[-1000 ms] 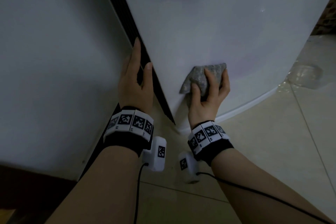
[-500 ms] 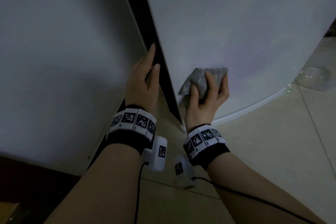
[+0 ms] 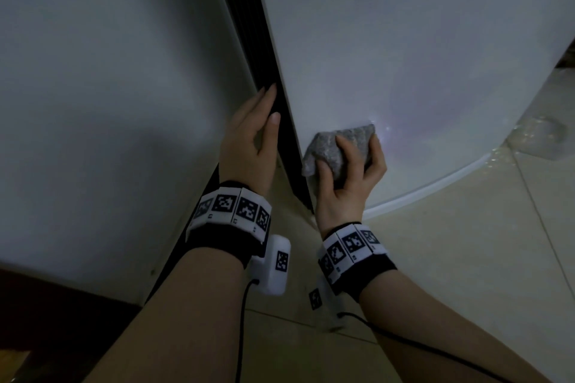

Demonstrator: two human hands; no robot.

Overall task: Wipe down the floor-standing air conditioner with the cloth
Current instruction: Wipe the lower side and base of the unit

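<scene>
The white floor-standing air conditioner [image 3: 404,40] fills the upper right, its rounded body ending in a curved base rim near the floor. My right hand [image 3: 348,177] grips a bunched grey cloth [image 3: 339,143] and presses it against the unit's lower front, close to its left edge. A black vertical strip [image 3: 264,71] runs down that left side. My left hand [image 3: 252,140] lies flat with straight fingers against this strip and the white panel beside it, holding nothing.
A large white panel [image 3: 109,87] fills the left side. Beige floor tiles [image 3: 451,258] spread below and to the right. A crumpled clear plastic piece [image 3: 538,134] lies on the floor at the right. Cables trail from both wristbands.
The view has shifted, so the unit and both hands sit further right in frame. The cloth hand stays low on the front near the base; the left hand remains on the black strip.
</scene>
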